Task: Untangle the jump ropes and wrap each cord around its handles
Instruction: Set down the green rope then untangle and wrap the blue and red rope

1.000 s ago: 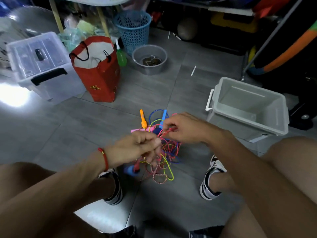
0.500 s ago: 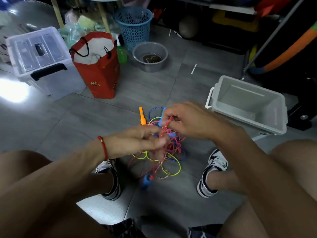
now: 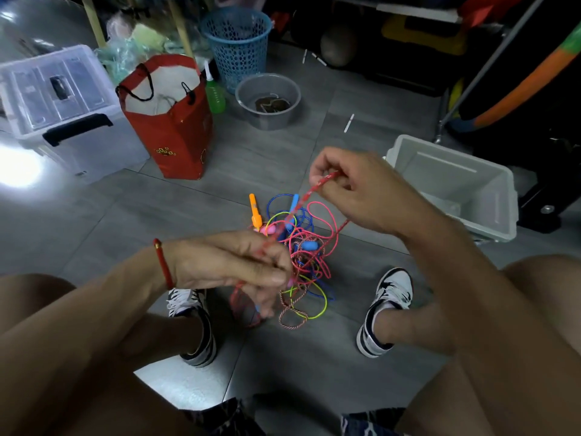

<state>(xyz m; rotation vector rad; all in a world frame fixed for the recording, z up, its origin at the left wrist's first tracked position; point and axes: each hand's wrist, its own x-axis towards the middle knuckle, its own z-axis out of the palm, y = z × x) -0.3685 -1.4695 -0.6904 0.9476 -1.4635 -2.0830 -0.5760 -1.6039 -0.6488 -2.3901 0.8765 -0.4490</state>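
Observation:
A tangle of jump ropes (image 3: 301, 256) lies on the grey floor between my feet, with blue, yellow-green, pink and red-white cords. An orange handle (image 3: 255, 212) and a blue handle (image 3: 292, 206) stick out at its far side. My right hand (image 3: 355, 190) pinches a red-white twisted cord (image 3: 306, 195) and holds it up, taut. The cord runs down to my left hand (image 3: 239, 265), which grips it above the tangle. A blurred red loop hangs below the left hand.
An open grey bin (image 3: 452, 184) stands at the right. A red bag (image 3: 169, 118), a lidded clear box (image 3: 56, 108), a blue basket (image 3: 235, 39), a green bottle (image 3: 214, 96) and a grey bowl (image 3: 267, 100) stand beyond. My shoes (image 3: 386, 309) flank the tangle.
My right hand has risen and moved right, pulling the red-white cord taut away from the left hand. The tangle has shifted a little on the floor.

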